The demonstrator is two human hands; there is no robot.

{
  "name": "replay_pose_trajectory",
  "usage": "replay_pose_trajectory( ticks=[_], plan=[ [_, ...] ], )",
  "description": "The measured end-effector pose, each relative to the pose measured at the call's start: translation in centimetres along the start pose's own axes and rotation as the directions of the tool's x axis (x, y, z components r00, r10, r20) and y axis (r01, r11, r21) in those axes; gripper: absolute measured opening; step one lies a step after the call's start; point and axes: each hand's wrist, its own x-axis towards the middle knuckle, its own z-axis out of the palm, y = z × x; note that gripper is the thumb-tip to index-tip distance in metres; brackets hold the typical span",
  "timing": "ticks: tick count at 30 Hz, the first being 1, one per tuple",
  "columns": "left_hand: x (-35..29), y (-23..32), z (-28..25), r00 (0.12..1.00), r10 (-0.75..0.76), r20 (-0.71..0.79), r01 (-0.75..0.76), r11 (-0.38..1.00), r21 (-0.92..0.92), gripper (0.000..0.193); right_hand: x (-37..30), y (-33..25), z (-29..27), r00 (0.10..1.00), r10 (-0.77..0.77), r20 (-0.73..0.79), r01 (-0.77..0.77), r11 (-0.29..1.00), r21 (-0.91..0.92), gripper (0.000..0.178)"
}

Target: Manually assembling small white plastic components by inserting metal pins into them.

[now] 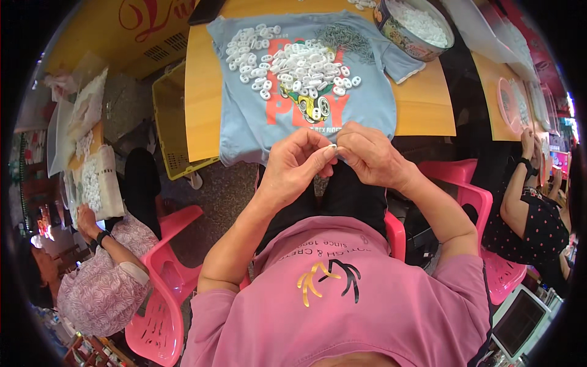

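My left hand pinches a small white plastic piece between thumb and fingertips, just over the near edge of a blue printed T-shirt. My right hand meets it there, its thumb and curled fingers closed close against the piece. Whatever sits inside the right pinch is hidden. On the shirt lies a heap of white oval pieces with two holes, with more of them spread to the left. Behind the heap, to the right, is a pile of thin grey-green small parts.
The shirt covers a yellow tabletop. A round tub full of white pieces stands at the far right. A yellow crate is left of the table. Co-workers sit on both sides, near pink plastic chairs.
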Motion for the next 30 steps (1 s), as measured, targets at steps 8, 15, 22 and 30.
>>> replay_pose_trajectory(
  ticks=[8,15,22,30],
  plan=[
    [0.5,0.2,-0.5,0.998,0.058,-0.013,-0.057,0.997,0.052,0.012,0.6,-0.6,1.5,0.992,0.074,-0.101,-0.075,0.997,-0.005,0.004],
    [1.1,0.2,-4.5,0.999,0.034,-0.028,-0.033,0.998,0.048,0.011,3.1,2.8,0.9,0.98,0.196,-0.032,-0.197,0.98,-0.011,0.011],
    [0.2,0.3,-5.6,0.985,0.069,-0.161,-0.07,0.998,-0.002,0.014,4.1,3.8,0.5,0.974,0.152,0.169,-0.07,0.908,-0.413,0.013],
    [0.9,-0.5,-3.9,0.972,0.106,-0.209,-0.112,0.994,-0.018,0.015,2.2,4.0,1.2,0.979,0.195,-0.053,-0.201,0.914,-0.351,0.013]
  ],
)
